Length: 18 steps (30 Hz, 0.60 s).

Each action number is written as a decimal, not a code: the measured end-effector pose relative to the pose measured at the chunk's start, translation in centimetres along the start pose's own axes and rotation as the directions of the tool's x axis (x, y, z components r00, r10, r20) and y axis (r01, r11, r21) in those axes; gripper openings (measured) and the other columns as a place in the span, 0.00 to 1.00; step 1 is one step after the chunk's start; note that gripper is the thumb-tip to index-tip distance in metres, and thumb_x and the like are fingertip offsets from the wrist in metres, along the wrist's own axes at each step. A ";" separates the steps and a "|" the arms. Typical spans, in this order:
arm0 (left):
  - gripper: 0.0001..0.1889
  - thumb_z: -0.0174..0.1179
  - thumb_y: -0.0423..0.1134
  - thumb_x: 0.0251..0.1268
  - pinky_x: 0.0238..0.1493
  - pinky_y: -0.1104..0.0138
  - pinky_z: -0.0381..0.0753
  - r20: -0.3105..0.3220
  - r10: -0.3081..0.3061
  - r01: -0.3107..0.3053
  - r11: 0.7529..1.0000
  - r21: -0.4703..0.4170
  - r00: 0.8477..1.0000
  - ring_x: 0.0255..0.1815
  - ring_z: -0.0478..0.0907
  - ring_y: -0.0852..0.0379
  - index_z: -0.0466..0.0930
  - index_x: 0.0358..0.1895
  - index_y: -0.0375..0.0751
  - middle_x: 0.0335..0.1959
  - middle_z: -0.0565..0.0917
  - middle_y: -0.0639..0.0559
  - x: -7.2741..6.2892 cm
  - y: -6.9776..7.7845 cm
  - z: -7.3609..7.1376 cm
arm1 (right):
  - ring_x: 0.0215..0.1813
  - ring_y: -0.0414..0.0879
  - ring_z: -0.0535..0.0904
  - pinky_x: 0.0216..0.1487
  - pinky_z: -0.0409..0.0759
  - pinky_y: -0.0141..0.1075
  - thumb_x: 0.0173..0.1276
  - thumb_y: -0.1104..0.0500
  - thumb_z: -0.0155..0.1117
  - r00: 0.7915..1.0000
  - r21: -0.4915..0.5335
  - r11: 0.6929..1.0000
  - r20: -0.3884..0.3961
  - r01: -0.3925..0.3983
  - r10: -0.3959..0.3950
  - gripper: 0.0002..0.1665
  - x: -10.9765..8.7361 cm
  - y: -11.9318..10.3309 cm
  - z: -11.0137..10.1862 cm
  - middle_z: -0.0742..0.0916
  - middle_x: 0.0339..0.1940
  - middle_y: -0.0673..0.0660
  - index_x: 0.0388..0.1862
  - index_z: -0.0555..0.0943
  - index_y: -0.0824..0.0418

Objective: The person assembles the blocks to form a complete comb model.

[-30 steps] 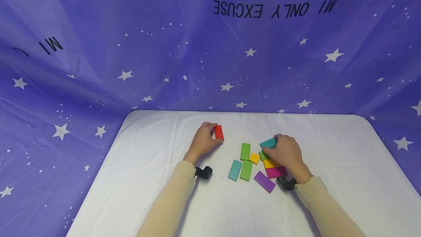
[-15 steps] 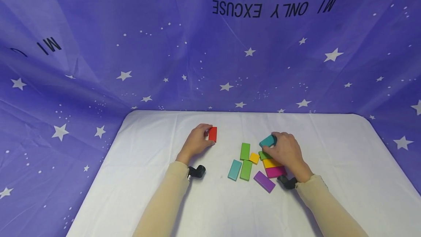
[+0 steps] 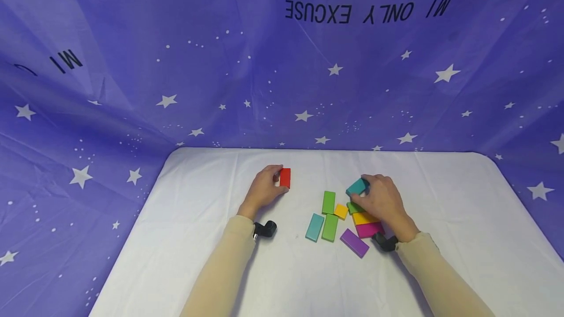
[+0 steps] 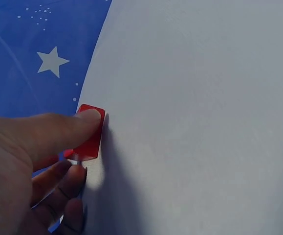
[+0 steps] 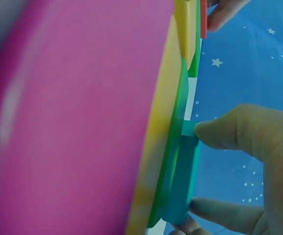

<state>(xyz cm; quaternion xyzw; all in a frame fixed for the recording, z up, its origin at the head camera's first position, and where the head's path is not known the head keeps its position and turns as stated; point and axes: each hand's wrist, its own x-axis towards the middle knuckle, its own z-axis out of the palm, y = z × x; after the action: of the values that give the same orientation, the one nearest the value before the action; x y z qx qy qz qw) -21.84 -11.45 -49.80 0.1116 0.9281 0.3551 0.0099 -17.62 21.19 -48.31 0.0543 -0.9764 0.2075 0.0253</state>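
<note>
My left hand (image 3: 264, 188) pinches a red rectangular block (image 3: 285, 178) between thumb and fingers at the back left of the group. In the left wrist view the thumb lies across the face of the red block (image 4: 88, 139). My right hand (image 3: 383, 200) grips a teal block (image 3: 357, 187) by its ends; the right wrist view shows thumb and fingers at either end of the teal block (image 5: 183, 176). Just nearer than it, a green block (image 3: 355, 208), a yellow block (image 3: 364, 218) and a magenta block (image 3: 369, 230) stand in a row, partly hidden by the right hand.
Between the hands lie an upper green block (image 3: 328, 202), a lower green block (image 3: 329, 227), a small orange-yellow block (image 3: 341, 211) and a light blue block (image 3: 315, 227). A purple block (image 3: 354, 243) lies nearer. A purple star-printed cloth (image 3: 246, 62) rises behind the white table (image 3: 211, 170).
My left hand has moved left with the red block, which now stands straighter. My right hand has shifted the teal block slightly back and left, turning it a little.
</note>
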 end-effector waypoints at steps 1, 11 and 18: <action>0.37 0.76 0.38 0.53 0.64 0.57 0.73 -0.004 -0.005 0.005 1.000 -0.008 1.000 0.51 0.78 0.49 0.74 0.68 0.33 0.63 0.78 0.42 -0.1 0.0 0.0 | 0.47 0.64 0.75 0.48 0.80 0.57 0.58 0.48 0.70 1.000 -0.002 1.000 0.001 0.005 -0.005 0.38 0.0 0.1 0.0 0.83 0.51 0.73 0.61 0.78 0.73; 0.24 0.70 0.41 0.62 0.61 0.55 0.77 -0.157 -0.072 0.065 0.997 -0.052 0.985 0.53 0.82 0.48 0.82 0.60 0.36 0.55 0.85 0.43 -1.3 0.0 0.4 | 0.50 0.65 0.75 0.54 0.78 0.58 0.56 0.49 0.72 0.999 0.062 0.998 -0.028 0.027 -0.026 0.40 0.4 0.0 0.3 0.84 0.52 0.72 0.61 0.76 0.74; 0.19 0.70 0.39 0.62 0.59 0.54 0.78 -0.238 -0.049 0.052 0.999 0.005 0.970 0.55 0.82 0.45 0.86 0.57 0.41 0.53 0.87 0.47 -1.8 0.2 1.1 | 0.48 0.63 0.76 0.51 0.79 0.57 0.55 0.51 0.73 0.997 0.083 0.995 -0.054 0.055 -0.051 0.36 1.0 -0.6 -0.3 0.85 0.48 0.70 0.57 0.79 0.73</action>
<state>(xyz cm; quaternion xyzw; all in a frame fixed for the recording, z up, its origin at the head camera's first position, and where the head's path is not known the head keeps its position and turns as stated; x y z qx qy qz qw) -19.99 -10.95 -50.62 0.0448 0.9271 0.3603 -0.0930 -18.52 20.63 -47.73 0.0757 -0.9640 0.2491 0.0539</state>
